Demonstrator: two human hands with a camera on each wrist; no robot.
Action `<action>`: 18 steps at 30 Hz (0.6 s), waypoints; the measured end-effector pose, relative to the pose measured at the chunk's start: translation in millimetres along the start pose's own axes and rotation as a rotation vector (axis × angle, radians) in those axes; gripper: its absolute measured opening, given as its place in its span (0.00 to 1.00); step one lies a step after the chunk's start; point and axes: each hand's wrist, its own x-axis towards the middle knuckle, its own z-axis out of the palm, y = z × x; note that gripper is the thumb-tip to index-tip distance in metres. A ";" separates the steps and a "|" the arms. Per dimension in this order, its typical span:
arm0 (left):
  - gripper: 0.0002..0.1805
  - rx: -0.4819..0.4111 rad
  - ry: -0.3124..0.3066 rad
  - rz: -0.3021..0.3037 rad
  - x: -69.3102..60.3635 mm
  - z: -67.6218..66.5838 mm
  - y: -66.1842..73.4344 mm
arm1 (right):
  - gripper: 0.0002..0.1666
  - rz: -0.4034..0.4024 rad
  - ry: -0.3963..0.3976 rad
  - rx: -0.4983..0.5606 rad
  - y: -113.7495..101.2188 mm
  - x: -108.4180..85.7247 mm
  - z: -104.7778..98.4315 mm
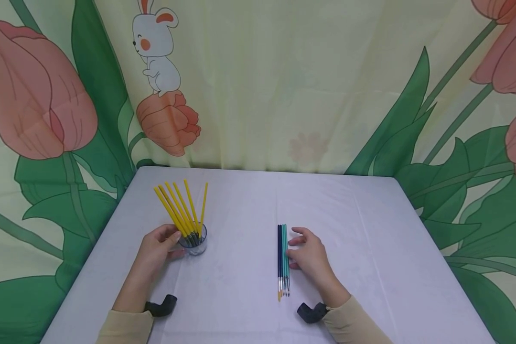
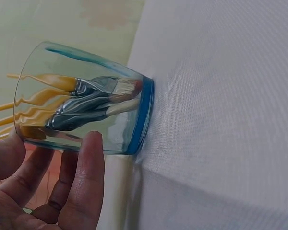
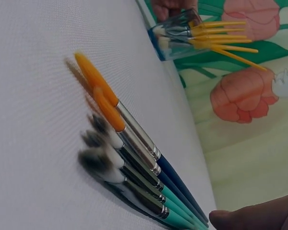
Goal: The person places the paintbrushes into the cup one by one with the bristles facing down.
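On the left of the table a clear glass (image 1: 198, 247) with a blue base stands upright. Several yellow-handled paintbrushes (image 1: 184, 210) lean in it, bristles down. My left hand (image 1: 156, 248) is at the glass's left side, thumb beside the rim; the left wrist view shows the fingers (image 2: 89, 177) along one side, not wrapped round it. Two dark blue paintbrushes (image 1: 279, 251) and three turquoise paintbrushes (image 1: 285, 253) lie side by side, bristles toward me. My right hand (image 1: 311, 255) is at their right side, fingers loosely bent and fingertips at the handles; contact is hard to tell.
A white cloth covers the table (image 1: 241, 296). Behind it hangs a curtain (image 1: 258, 86) printed with tulips and a rabbit. Black curved mounts (image 1: 161, 306) sit at both wrists. A stretch of cloth separates the glass from the lying brushes.
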 end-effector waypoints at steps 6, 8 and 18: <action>0.22 0.007 0.005 0.010 -0.6 0.1 1.2 | 0.45 -0.027 0.027 -0.077 -1.0 -0.3 2.5; 0.21 0.009 0.005 0.017 -0.2 -0.2 1.5 | 0.45 -0.038 0.036 -0.104 -1.5 -0.7 3.6; 0.21 0.017 0.005 0.006 -1.3 0.2 2.1 | 0.40 -0.052 0.041 -0.163 -6.4 -2.3 4.2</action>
